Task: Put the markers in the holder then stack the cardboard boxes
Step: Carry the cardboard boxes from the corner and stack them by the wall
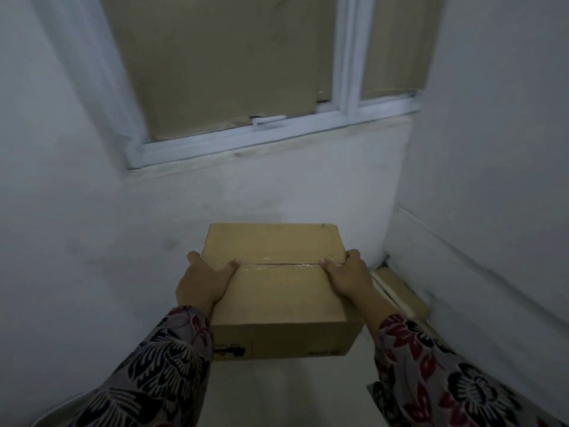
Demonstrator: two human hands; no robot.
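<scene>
The left hand (204, 283) clasps the box (277, 291) by its left side, thumb on top. The box is held level, off the floor, near the corner. Its taped seam, likely its long axis, runs left to right. The right hand (348, 277) clasps the right side. Held only by side pressure, the box could slip, or land askew on the lower box (400, 291).

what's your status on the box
Two-hand grip: left hand and right hand hold the cardboard box by its sides. Taped top up. A second box low right by the wall.
</scene>
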